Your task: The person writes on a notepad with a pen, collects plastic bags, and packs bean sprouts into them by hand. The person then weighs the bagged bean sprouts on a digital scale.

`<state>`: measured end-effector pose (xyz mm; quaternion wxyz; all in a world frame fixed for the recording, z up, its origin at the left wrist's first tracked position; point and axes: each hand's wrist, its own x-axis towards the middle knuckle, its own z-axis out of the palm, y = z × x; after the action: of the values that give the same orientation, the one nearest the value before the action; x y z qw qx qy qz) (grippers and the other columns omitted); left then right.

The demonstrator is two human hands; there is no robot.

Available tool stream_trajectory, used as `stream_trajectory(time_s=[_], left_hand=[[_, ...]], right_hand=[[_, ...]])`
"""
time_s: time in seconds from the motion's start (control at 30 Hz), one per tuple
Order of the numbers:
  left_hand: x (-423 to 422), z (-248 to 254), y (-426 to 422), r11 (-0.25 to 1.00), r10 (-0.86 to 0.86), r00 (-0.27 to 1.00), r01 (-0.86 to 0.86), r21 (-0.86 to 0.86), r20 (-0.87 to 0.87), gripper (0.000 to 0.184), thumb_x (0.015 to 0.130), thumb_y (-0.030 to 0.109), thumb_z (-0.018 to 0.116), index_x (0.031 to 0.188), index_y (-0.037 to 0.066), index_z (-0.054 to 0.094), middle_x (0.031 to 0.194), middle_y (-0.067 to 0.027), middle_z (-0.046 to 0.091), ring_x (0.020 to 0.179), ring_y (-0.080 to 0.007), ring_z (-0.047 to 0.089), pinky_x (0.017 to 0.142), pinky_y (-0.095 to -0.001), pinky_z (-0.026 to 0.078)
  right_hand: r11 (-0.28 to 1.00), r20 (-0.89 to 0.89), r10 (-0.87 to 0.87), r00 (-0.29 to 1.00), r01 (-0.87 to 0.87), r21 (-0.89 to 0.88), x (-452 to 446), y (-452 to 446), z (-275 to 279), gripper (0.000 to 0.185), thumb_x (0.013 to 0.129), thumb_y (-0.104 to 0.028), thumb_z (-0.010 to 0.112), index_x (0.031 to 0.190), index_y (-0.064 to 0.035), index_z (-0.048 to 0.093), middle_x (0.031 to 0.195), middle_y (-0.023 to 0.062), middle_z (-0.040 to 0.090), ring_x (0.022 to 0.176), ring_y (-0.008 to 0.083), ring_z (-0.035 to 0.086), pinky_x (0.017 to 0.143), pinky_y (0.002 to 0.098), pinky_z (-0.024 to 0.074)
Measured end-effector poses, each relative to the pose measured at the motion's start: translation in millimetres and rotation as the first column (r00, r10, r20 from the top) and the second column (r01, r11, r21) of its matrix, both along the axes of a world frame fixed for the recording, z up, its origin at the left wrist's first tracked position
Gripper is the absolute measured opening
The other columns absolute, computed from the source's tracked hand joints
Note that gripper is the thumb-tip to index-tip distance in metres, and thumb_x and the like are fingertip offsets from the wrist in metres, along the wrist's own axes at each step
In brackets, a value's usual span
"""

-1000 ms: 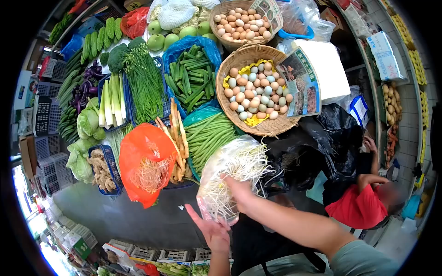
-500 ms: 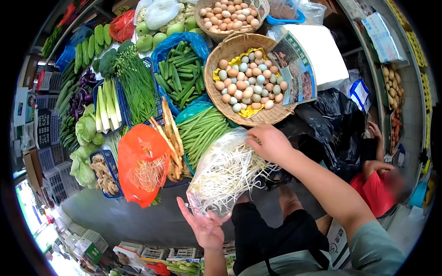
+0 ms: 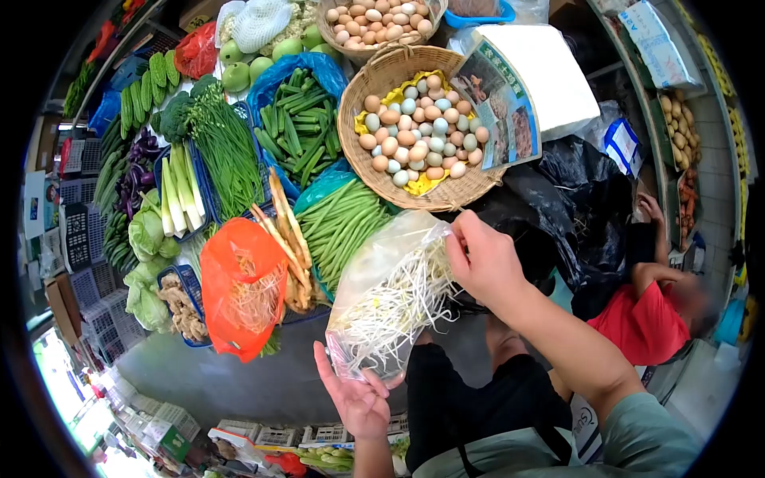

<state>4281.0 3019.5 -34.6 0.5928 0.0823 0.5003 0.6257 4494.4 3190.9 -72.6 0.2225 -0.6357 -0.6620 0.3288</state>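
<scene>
A clear plastic bag (image 3: 362, 263) of white bean sprouts (image 3: 390, 315) hangs between my two hands. My right hand (image 3: 486, 259) is closed in a pinch on the bag's upper right rim. Under the bag's lower end, my left hand (image 3: 362, 402) supports it palm up, with one finger stretched out and others curled against the plastic. Some sprouts poke out on the right side. Just behind the bag lie green long beans (image 3: 339, 231), and a red plastic bag (image 3: 243, 287) with thin pale strands stands to its left.
A wicker basket of eggs (image 3: 366, 175) stands beyond my right hand, with okra (image 3: 299, 127) to its left. Black plastic bags (image 3: 586, 207) lie to the right. Near them sits a person in a red shirt (image 3: 641, 323). Ginger (image 3: 181, 296) fills a blue basket at left.
My right hand has moved slightly right and down, drawing the bag's rim up and taut. The sprouts now sit lower in the bag. My left hand stays under it.
</scene>
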Motion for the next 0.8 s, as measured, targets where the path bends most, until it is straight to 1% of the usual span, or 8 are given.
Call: stream_trajectory(time_s=[0.1,0.3,0.37,0.43,0.5,0.57,0.67,0.8], left_hand=[[5.6,8.5,4.0,1.000,-0.011,1.000,0.011,0.004,0.028,0.112,0.073,0.009,0.059,0.163,0.017,-0.007,0.162,-0.0211,0.026,0.066,-0.0211,0.060,0.076,-0.0602,0.063],[23.6,11.9,16.1,0.997,-0.053,0.998,0.050,0.061,0.046,0.108,0.077,0.009,0.058,0.163,0.015,-0.007,0.167,-0.0180,0.017,0.064,-0.0234,0.060,0.074,-0.0598,0.063],[20.5,9.4,17.0,0.995,-0.024,0.998,0.018,0.098,0.065,0.106,0.078,0.009,0.057,0.163,0.016,-0.006,0.167,-0.0185,0.018,0.064,-0.0234,0.059,0.072,-0.0573,0.064],[13.6,7.7,17.3,0.993,-0.055,0.998,0.051,0.104,0.040,0.102,0.078,0.012,0.055,0.164,0.017,-0.001,0.166,-0.0191,0.020,0.063,-0.0228,0.058,0.067,-0.0544,0.065],[19.6,20.9,25.6,0.996,0.005,0.990,-0.017,0.085,0.141,0.102,0.077,0.010,0.053,0.163,0.014,0.000,0.166,-0.0208,0.017,0.069,-0.0235,0.059,0.070,-0.0572,0.065],[21.0,22.3,25.5,0.997,0.063,0.990,-0.069,0.045,0.125,0.097,0.077,0.014,0.049,0.163,0.014,0.004,0.165,-0.0220,0.020,0.063,-0.0218,0.057,0.065,-0.0563,0.065],[33.1,23.4,30.8,0.998,0.059,0.993,-0.061,0.010,0.104,0.096,0.078,0.014,0.048,0.163,0.013,0.005,0.164,-0.0204,0.024,0.062,-0.0215,0.056,0.065,-0.0569,0.065],[49.1,13.6,29.8,0.999,0.033,0.997,-0.033,0.009,0.064,0.096,0.078,0.013,0.048,0.163,0.012,0.005,0.164,-0.0179,0.025,0.062,-0.0215,0.056,0.065,-0.0571,0.065]], right_hand=[[0.988,0.010,-0.045,0.999,0.043,0.146,5.8,3.8,4.9,0.017,0.091,-0.010,0.066,0.093,-0.0007,0.051,0.081,0.0192,0.064,0.073,0.0410,0.065,0.065,0.0492,0.0526],[0.857,-0.184,-0.334,0.925,0.217,-0.467,42.3,16.9,-26.4,0.032,0.091,-0.019,0.072,0.109,-0.0009,0.053,0.076,0.0098,0.062,0.068,0.0195,0.063,0.065,0.0364,0.0505],[0.877,-0.153,-0.309,0.939,0.218,-0.429,46.2,13.0,-1.9,0.043,0.087,-0.025,0.077,0.112,-0.0006,0.052,0.076,0.0059,0.062,0.068,0.0143,0.058,0.065,0.0326,0.0500],[0.824,-0.488,-0.418,0.766,0.092,-0.560,42.4,13.3,30.3,0.044,0.087,-0.028,0.079,0.115,-0.0025,0.056,0.081,0.0084,0.065,0.073,0.0174,0.063,0.070,0.0334,0.0521],[0.952,-0.558,-0.160,0.814,-0.021,-0.305,31.0,7.1,66.6,0.037,0.089,-0.020,0.078,0.118,-0.0054,0.061,0.094,0.0050,0.062,0.084,0.0113,0.061,0.072,0.0283,0.0514],[0.987,-0.474,0.107,0.874,-0.151,-0.057,23.4,-2.5,79.5,0.042,0.089,-0.014,0.076,0.126,-0.0049,0.060,0.108,0.0131,0.063,0.092,0.0225,0.064,0.079,0.0326,0.0531],[0.975,-0.221,-0.001,0.975,0.051,0.218,25.2,-23.3,60.9,0.036,0.092,-0.015,0.069,0.124,0.0000,0.059,0.110,0.0195,0.064,0.105,0.0373,0.062,0.092,0.0407,0.0502],[0.923,-0.213,-0.377,0.901,0.384,-0.011,81.5,-68.2,-7.5,0.033,0.096,-0.016,0.064,0.123,0.0018,0.060,0.111,0.0218,0.065,0.106,0.0385,0.063,0.091,0.0411,0.0501]])
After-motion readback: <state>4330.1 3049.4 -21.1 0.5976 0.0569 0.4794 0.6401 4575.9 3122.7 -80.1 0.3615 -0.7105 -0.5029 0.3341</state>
